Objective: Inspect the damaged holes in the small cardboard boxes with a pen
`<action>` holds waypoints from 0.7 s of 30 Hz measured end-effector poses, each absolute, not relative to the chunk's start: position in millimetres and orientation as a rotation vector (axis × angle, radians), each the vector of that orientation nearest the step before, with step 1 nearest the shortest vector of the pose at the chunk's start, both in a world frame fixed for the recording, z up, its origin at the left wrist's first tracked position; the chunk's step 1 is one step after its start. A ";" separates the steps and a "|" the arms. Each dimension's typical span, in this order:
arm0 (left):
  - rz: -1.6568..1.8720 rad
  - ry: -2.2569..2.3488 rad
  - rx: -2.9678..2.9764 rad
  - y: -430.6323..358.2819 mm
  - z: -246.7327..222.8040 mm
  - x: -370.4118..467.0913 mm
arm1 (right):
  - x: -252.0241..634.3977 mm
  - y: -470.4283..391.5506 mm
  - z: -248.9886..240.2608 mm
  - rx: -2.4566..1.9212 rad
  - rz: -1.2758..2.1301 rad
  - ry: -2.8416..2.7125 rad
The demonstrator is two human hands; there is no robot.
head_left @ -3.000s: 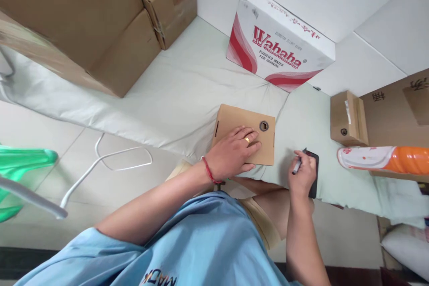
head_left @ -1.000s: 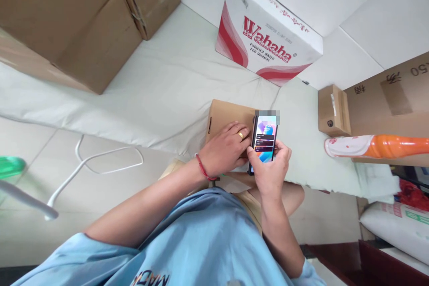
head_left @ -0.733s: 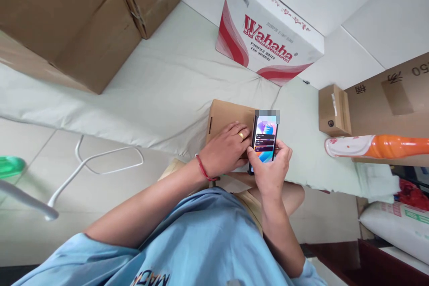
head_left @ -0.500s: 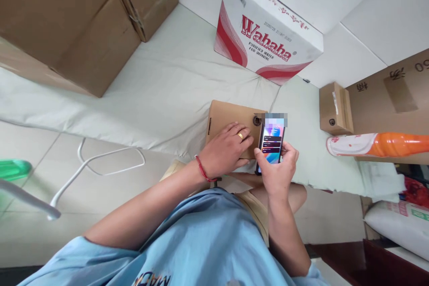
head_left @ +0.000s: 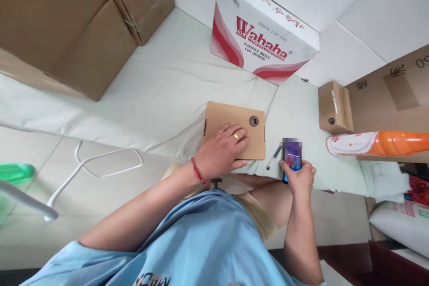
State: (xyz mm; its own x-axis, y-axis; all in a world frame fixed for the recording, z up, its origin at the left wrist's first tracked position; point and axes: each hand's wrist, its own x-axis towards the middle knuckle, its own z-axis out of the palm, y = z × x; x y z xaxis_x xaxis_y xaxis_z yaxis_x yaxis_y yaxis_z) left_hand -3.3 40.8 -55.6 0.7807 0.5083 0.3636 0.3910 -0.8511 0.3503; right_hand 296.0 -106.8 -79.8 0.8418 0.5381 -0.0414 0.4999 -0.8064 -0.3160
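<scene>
My left hand (head_left: pixel 223 151), with a gold ring and a red wrist cord, lies flat with fingers spread on a small flat cardboard box (head_left: pixel 234 120) that has a round dark mark near its right edge. My right hand (head_left: pixel 300 178) grips a phone (head_left: pixel 291 158) with a lit screen, low over the pale sheet to the right of the box. A pen (head_left: pixel 274 157) lies on the sheet between the box and the phone.
A pale green sheet (head_left: pixel 161 94) covers the surface. Large brown cartons (head_left: pixel 67 22) are stacked at the left, a red-and-white Wahaha carton (head_left: pixel 261 35) at the back, a small brown box (head_left: pixel 333 107) and an orange-and-white bag (head_left: pixel 378 143) at the right. A white cable (head_left: pixel 100 165) lies on the floor.
My right hand put the pen down, lifted the phone over the box's right edge, then carried it down to the right. My left hand stayed on the box.
</scene>
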 end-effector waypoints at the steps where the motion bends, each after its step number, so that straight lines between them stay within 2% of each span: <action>1: 0.754 0.686 2.701 40.2 -56.5 -4.0 | 297.0 -107.0 -81.5 -2.740 0.200 -0.804; 4: 1.157 0.726 2.539 34.8 -53.2 -9.3 | 295.9 -104.1 -82.0 -2.697 0.182 -0.941; 7: 1.449 0.863 2.319 25.9 -42.6 -19.6 | 287.2 -96.5 -74.8 -2.452 0.057 -1.084; 10: 1.574 1.089 2.175 19.7 -40.1 -32.9 | 271.5 -83.1 -66.8 -2.163 0.362 -1.096; 13: 1.434 1.403 1.972 18.4 -55.3 -45.4 | 251.7 -63.3 -66.3 -1.964 0.777 -1.119; 17: 0.887 1.392 1.655 16.2 -81.6 -58.2 | 222.9 -36.6 -69.6 -1.969 0.877 -1.238; 21: 0.827 1.291 1.425 13.1 -89.1 -69.2 | 197.2 -26.6 -61.2 -1.826 1.016 -1.154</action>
State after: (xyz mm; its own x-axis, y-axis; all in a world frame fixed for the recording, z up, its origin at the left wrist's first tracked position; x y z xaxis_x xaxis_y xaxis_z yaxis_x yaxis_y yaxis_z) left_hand -69.2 13.1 -89.1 0.1961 0.9718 -0.1312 0.2867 0.0711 0.9554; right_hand 197.2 -26.6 -61.2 0.2830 0.9307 -0.2317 0.3481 -0.3248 -0.8794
